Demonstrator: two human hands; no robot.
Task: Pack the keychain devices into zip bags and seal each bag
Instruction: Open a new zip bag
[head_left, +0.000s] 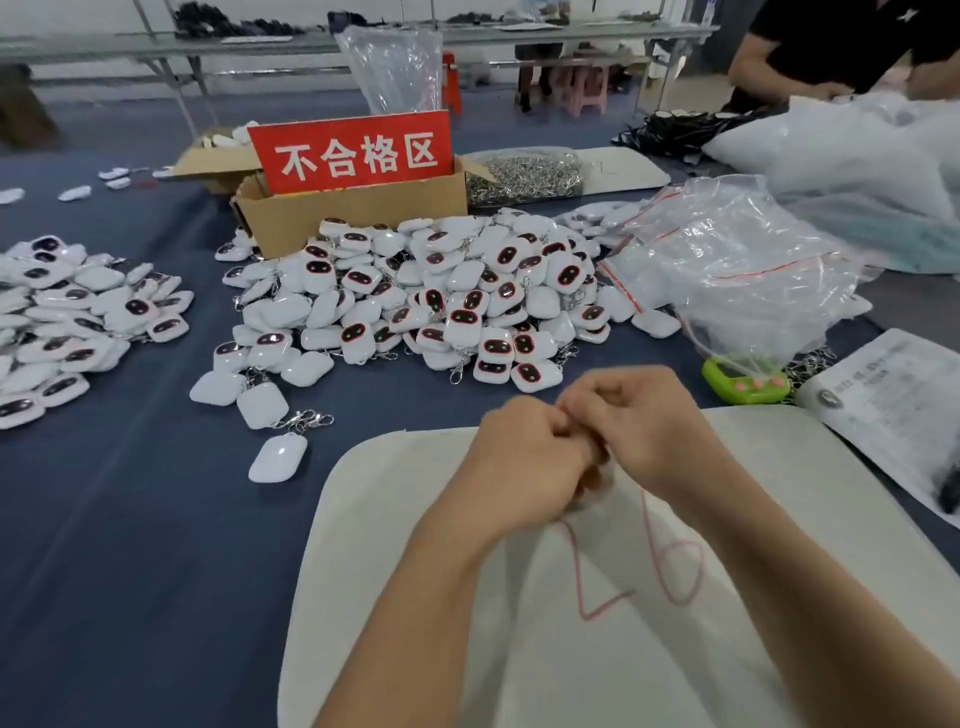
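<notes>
Both hands are being held close together over the far edge of the white tray (395, 519), knuckles nearly touching. The left hand (524, 457) and right hand (639, 421) are both being kept curled, and a small pale item (597, 491) is being pinched between them just above the tray. It's way too blurry and too covered by fingers to tell whether that's a bag, a device or both, tbh.

The main pile of white keychain devices (415, 291) is being kept in the middle of the blue tablecloth (130, 519), beyond the tray and right up against a cardboard box (353, 213), where a red sign (353, 150) is being propped up. A second pile (78, 322) is being kept off to the left, well apart from the first. One lone device (278, 457) is being left face down just beside the tray's left corner.

The loose zip bags (727, 260) with red seal strips are being heaped to the right of the big pile. Under their near edge a green gadget (745, 384) is being partly covered. A printed sheet (893, 405) is being kept at the right edge, and a clear bag of metal clasps (524, 176) behind the box. Another person (831, 47) is being caught at the top right.
</notes>
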